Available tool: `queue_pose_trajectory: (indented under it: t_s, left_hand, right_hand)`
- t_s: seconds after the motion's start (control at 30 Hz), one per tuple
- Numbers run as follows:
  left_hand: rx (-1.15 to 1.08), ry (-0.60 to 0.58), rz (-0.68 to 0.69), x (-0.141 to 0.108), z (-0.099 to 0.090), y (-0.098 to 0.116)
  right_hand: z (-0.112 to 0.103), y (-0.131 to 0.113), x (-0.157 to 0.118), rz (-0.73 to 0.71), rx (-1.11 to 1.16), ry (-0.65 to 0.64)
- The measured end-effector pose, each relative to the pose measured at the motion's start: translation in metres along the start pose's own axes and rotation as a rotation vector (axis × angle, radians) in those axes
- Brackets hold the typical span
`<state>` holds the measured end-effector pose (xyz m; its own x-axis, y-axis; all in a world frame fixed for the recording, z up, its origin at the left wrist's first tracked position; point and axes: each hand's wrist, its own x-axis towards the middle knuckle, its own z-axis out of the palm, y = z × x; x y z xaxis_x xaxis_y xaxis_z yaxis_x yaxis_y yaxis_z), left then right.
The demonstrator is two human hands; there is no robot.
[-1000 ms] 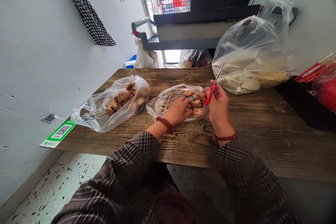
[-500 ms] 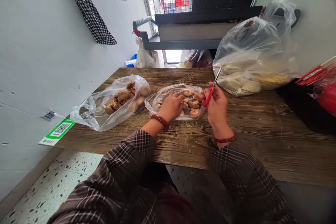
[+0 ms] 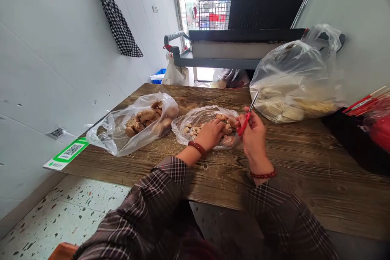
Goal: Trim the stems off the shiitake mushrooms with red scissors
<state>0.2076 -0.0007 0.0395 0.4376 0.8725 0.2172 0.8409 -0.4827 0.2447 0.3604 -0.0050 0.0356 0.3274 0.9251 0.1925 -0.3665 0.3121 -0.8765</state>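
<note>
My left hand (image 3: 211, 133) lies over the mushrooms (image 3: 226, 125) in the middle clear plastic bag (image 3: 183, 122), fingers stretched out and touching them; the fingertips are partly hidden among the caps. Small cut pieces, pale and brown, show to the left of this hand, and larger caps to its right. In my right hand (image 3: 254, 137) is a pair of scissors (image 3: 245, 124) with red handles, its blades pointing up and away from me. That hand hovers at the right edge of the bag. Further left, a second clear bag (image 3: 122, 146) holds several whole brown mushrooms (image 3: 148, 115).
A big clear bag (image 3: 292, 71) of pale, flat food stands at the back right of the wooden table (image 3: 289, 150). Black cloth (image 3: 350, 140) and red-wrapped sticks (image 3: 365, 103) lie at the right edge. A green QR card (image 3: 67, 152) is at the left corner, and a grey cart (image 3: 219, 63) stands behind.
My left hand has shifted right across the mushrooms toward the larger caps, uncovering small pieces at the left. The right hand still holds the scissors in place. The camera view has tilted up slightly.
</note>
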Motion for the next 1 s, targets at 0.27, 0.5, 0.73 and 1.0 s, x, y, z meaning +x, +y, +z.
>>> queue_pose_trajectory:
  t_s: [0.27, 0.5, 0.73, 1.0]
  left_hand:
    - [-1.05, 0.099, -0.219, -0.036, -0.014, -0.036]
    - [-1.598, 0.242, -0.358, -0.047, -0.044, -0.063]
    - [-1.645, 0.279, -0.338, -0.05, -0.043, -0.078]
    - [-1.594, 0.247, -0.267, -0.064, -0.035, -0.086]
  right_hand:
    - [0.0, -0.001, -0.007, -0.047, -0.148, -0.07]
    - [0.0, -0.001, -0.017, -0.22, -0.553, -0.306]
    - [-0.003, 0.0, -0.026, -0.498, -0.922, -0.617]
    - [-0.003, -0.015, -0.034, -0.552, -1.108, -0.738]
